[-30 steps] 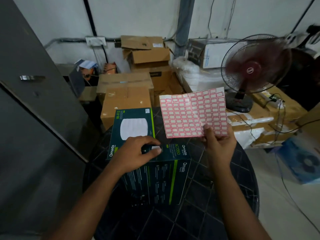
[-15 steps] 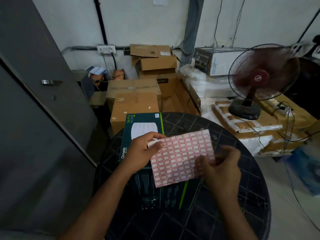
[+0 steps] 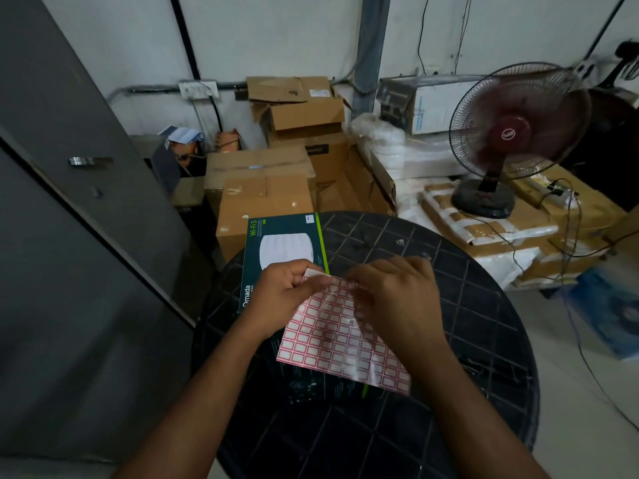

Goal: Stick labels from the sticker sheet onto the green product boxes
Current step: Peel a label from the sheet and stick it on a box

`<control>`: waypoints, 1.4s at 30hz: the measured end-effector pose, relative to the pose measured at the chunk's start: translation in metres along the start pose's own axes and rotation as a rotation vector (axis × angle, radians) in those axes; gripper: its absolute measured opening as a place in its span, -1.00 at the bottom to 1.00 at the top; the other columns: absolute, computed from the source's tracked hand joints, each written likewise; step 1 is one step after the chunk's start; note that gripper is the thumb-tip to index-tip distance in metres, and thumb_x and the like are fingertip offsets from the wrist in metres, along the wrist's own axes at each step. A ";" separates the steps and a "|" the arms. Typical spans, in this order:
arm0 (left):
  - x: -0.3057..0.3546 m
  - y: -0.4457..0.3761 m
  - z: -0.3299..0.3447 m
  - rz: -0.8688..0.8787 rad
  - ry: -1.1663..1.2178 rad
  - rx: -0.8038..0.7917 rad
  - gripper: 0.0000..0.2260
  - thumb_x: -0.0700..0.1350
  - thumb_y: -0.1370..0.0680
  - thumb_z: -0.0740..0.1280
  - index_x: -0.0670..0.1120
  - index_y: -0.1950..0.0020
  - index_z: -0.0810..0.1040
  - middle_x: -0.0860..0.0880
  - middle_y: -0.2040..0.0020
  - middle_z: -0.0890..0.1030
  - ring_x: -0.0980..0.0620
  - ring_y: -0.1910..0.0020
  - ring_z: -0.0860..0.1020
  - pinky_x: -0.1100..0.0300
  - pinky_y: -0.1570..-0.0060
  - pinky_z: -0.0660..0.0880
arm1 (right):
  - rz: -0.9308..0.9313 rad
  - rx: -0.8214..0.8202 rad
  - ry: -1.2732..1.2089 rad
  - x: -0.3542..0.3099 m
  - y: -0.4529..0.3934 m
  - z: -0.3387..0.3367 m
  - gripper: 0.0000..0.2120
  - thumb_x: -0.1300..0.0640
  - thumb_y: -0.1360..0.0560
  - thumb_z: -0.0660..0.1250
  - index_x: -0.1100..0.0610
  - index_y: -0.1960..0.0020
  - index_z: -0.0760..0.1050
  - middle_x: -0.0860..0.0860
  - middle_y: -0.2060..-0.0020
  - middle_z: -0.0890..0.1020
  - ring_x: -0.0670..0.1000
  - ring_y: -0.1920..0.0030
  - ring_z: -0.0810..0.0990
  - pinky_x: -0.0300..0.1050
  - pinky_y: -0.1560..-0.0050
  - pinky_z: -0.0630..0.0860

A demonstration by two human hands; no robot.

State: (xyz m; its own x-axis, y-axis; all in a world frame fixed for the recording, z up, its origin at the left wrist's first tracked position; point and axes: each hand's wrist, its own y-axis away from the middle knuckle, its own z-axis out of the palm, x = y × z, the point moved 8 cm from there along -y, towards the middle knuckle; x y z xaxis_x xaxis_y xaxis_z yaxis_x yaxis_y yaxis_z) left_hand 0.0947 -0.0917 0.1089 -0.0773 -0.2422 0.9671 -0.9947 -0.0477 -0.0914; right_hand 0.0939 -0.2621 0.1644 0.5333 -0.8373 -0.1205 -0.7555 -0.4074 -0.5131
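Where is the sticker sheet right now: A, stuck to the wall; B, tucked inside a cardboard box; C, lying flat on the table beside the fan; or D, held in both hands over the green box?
D: the left hand and right hand both grip the top edge of the sheet, which hangs over the green box.

head-worn view, forward and down

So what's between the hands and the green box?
The sticker sheet, seen from the head camera: both hands grip its top edge, and it hangs over the green box.
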 end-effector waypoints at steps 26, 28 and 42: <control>0.011 0.012 -0.001 0.051 0.098 0.042 -0.82 0.01 -0.53 0.33 0.04 0.00 0.71 0.05 0.06 0.75 0.02 0.05 0.71 0.20 0.04 0.61 | 0.542 -0.094 -0.812 0.004 0.008 0.036 -0.91 0.04 -0.47 0.53 0.02 0.05 0.70 -0.18 0.26 0.69 -0.23 0.28 0.67 -0.41 0.24 0.58; 0.011 0.012 0.000 0.052 0.101 0.037 -0.81 0.00 -0.54 0.33 0.01 -0.01 0.72 0.02 0.06 0.75 0.00 0.07 0.71 0.19 0.05 0.61 | 0.548 -0.087 -0.835 0.005 0.008 0.037 -0.91 0.06 -0.45 0.54 0.02 0.06 0.69 -0.14 0.25 0.71 -0.21 0.27 0.68 -0.35 0.22 0.62; 0.010 0.001 -0.007 0.036 0.072 0.122 -0.79 0.03 -0.53 0.35 -0.05 0.10 0.71 -0.08 0.21 0.72 -0.10 0.22 0.68 0.06 0.17 0.56 | 0.413 0.024 -0.720 -0.004 0.003 0.030 -0.84 0.09 -0.49 0.51 0.05 -0.07 0.73 -0.11 0.10 0.75 -0.32 0.22 0.63 -0.55 0.10 0.49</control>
State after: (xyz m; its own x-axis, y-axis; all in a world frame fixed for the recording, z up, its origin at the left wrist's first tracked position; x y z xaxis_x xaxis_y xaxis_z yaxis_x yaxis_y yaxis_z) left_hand 0.0922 -0.0876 0.1203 -0.1216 -0.1763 0.9768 -0.9759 -0.1584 -0.1500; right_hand 0.1007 -0.2486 0.1378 0.3338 -0.4760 -0.8136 -0.9400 -0.1038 -0.3250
